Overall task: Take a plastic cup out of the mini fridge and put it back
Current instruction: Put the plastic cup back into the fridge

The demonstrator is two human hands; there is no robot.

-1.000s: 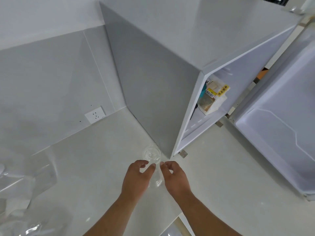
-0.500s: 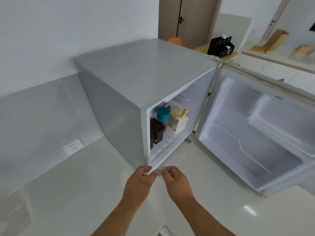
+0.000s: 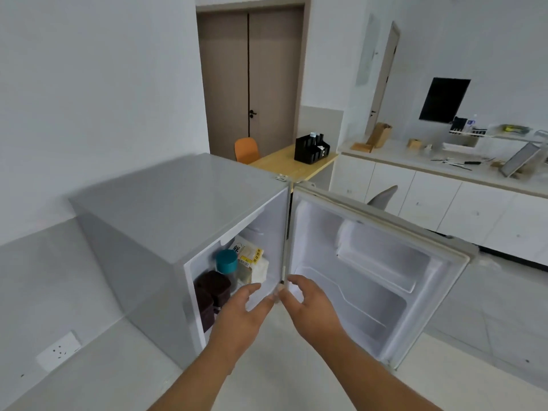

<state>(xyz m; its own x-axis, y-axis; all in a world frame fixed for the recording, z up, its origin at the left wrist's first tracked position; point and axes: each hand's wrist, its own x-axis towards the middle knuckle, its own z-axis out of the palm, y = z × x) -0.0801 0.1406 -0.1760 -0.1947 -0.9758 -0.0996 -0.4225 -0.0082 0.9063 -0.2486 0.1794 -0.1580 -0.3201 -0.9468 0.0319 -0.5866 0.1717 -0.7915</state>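
Observation:
The grey mini fridge [image 3: 184, 203] stands on the pale counter with its door [image 3: 370, 277] swung wide open to the right. My left hand [image 3: 240, 315] and my right hand [image 3: 311, 310] are raised together in front of the fridge opening. Between their fingertips is a clear plastic cup [image 3: 276, 293], nearly invisible against the white interior. Inside the fridge are a teal-lidded jar [image 3: 226, 262], dark brown containers [image 3: 213, 289] and a wrapped food packet [image 3: 252, 256].
A wall socket [image 3: 59, 350] sits low on the left wall. The open door's shelves hold nothing. Behind the fridge are a wooden table with a black organiser [image 3: 311, 149], an orange chair [image 3: 246, 149] and white cabinets [image 3: 444, 203] along the right.
Both hands lifted the clear cup off the counter at the fridge's left corner and carried it up and right to the fridge opening. My view rose to show the room.

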